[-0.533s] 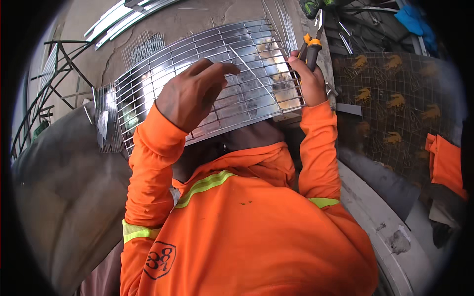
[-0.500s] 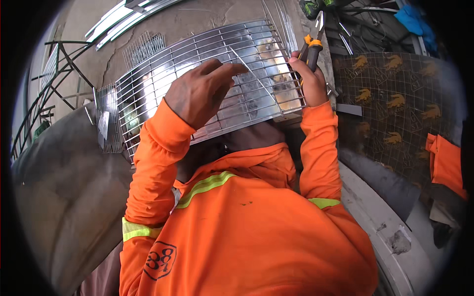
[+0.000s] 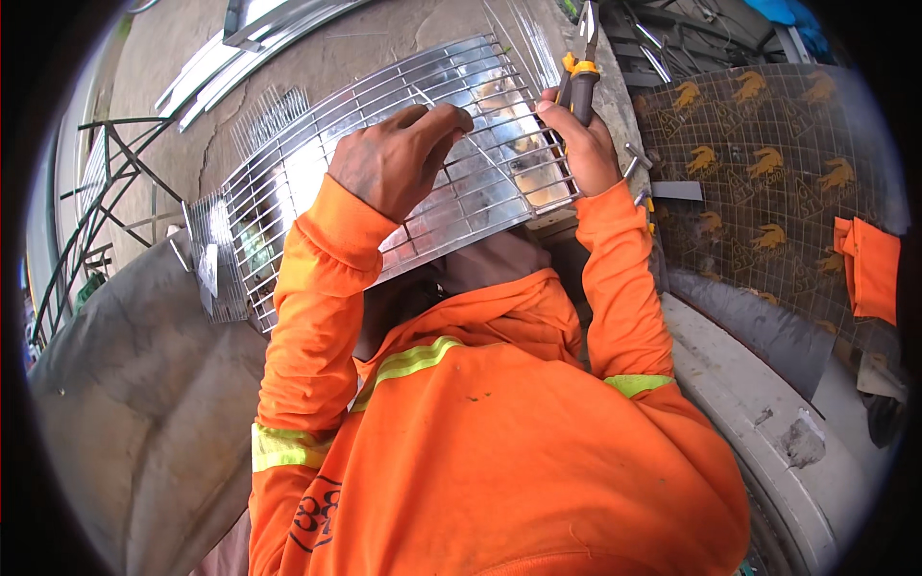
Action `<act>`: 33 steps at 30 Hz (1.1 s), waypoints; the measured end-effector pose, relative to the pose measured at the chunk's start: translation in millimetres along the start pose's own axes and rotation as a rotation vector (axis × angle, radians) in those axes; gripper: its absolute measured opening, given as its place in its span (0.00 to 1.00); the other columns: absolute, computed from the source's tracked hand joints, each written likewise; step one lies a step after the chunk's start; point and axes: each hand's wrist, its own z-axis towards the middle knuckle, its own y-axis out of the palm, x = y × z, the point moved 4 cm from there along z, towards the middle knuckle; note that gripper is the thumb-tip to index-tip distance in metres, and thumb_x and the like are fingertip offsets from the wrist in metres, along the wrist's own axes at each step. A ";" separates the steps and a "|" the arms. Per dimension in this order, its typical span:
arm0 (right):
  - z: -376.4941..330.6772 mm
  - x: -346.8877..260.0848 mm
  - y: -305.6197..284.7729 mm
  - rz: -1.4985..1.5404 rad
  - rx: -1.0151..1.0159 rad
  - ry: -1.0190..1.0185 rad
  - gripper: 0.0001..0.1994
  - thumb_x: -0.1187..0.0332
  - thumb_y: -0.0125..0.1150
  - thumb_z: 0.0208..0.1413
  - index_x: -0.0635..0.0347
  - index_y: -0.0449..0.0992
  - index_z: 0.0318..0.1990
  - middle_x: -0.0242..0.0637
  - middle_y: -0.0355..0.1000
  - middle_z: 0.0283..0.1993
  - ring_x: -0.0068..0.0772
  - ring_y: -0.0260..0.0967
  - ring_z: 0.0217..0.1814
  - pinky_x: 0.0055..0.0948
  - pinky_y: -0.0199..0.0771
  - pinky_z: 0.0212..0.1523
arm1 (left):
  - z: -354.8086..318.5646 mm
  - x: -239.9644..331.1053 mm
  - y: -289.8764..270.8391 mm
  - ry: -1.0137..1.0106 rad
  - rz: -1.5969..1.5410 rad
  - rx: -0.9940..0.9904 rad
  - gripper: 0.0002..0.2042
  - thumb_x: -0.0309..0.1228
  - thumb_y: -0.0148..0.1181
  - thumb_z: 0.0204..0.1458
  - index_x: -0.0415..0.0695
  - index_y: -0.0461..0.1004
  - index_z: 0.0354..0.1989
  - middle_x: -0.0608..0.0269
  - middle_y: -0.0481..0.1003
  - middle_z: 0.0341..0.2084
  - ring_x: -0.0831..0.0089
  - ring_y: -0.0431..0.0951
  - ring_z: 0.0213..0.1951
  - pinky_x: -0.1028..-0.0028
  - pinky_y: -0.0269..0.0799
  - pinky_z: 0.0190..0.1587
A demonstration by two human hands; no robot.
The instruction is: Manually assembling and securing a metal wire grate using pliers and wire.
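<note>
A wire grid panel (image 3: 288,192) lies over a shiny sheet of metal (image 3: 403,252) in front of me. Over the middle of the panel hangs my left hand (image 3: 396,158), its fingers curled in and pressed together; whatever they may hold is hidden. At the panel's right edge, my right hand (image 3: 583,144) grips a pair of pliers (image 3: 582,91) with black and yellow handles. The pliers' jaws point up and away from me. A thin straight wire (image 3: 492,160) runs slantwise across the grid between my hands.
Smaller mesh pieces (image 3: 217,252) lie at the panel's left end. Metal profiles (image 3: 226,69) rest on the floor beyond, and a dark metal frame (image 3: 106,192) stands far left. A dark printed board (image 3: 740,173) is at right, with orange cloth (image 3: 869,269) on its far side.
My left hand has shifted slightly up and right, its index finger now more curled. My right hand has moved a little left and up with the pliers. The view has shifted slightly.
</note>
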 end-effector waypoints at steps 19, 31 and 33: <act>4.7 5.8 -9.7 -0.013 0.003 0.030 0.14 0.65 0.61 0.56 0.64 0.72 0.46 0.31 0.70 0.40 0.22 0.65 0.43 0.23 0.64 0.48 | -0.4 16.3 34.6 -0.348 -1.351 0.093 0.17 0.35 0.57 0.62 0.39 0.69 0.55 0.61 0.80 0.39 0.77 0.77 0.39 0.78 0.71 0.42; 5.4 3.5 -1.7 -0.056 -0.049 0.019 0.17 0.62 0.55 0.59 0.68 0.71 0.48 0.36 0.71 0.41 0.25 0.71 0.38 0.24 0.72 0.38 | -4.8 17.3 48.3 -0.187 -1.350 0.121 0.14 0.29 0.62 0.58 0.39 0.72 0.51 0.68 0.77 0.30 0.83 0.75 0.34 0.78 0.74 0.42; -1.3 -4.0 4.5 -0.187 -0.032 0.017 0.19 0.61 0.52 0.61 0.69 0.71 0.50 0.38 0.72 0.42 0.26 0.71 0.39 0.25 0.72 0.39 | -6.9 17.0 45.5 -0.202 -1.373 0.121 0.14 0.30 0.61 0.58 0.39 0.72 0.50 0.66 0.77 0.31 0.82 0.76 0.35 0.78 0.74 0.43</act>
